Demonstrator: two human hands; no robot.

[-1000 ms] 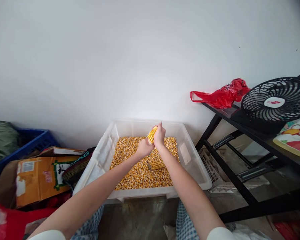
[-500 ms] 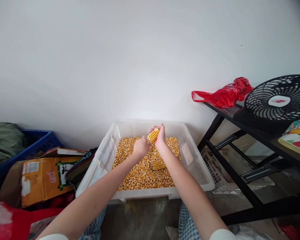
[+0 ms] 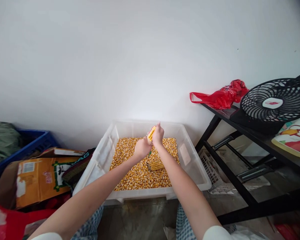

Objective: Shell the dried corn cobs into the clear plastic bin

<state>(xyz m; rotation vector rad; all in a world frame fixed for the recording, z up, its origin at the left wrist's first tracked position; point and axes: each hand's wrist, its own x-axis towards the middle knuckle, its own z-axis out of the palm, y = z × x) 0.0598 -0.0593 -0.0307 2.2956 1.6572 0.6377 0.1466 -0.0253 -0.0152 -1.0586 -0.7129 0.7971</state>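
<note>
Both hands grip one corn cob (image 3: 151, 133), held tilted above a bed of loose corn kernels (image 3: 132, 173). My left hand (image 3: 142, 147) is closed at its lower end, fingers curled and partly hidden. Around the upper part wraps my right hand (image 3: 158, 135), its thumb pointing up. Rows of yellow kernels show between the hands, with a paler bare patch near the left hand. A second corn cob (image 3: 156, 165) lies on the kernels below my right wrist. A bit of something green shows beside the left hand.
The kernels fill the bottom of a clear plastic bin (image 3: 140, 192) against the wall. At right, a black table (image 3: 250, 130) holds a red plastic bag (image 3: 221, 97) and a black fan (image 3: 272, 101). A cardboard box (image 3: 37, 180) and blue crate (image 3: 37, 141) stand at left.
My right hand's fingers have closed further around the cob, covering more of it. The cob stands a little steeper. The view has shifted slightly.
</note>
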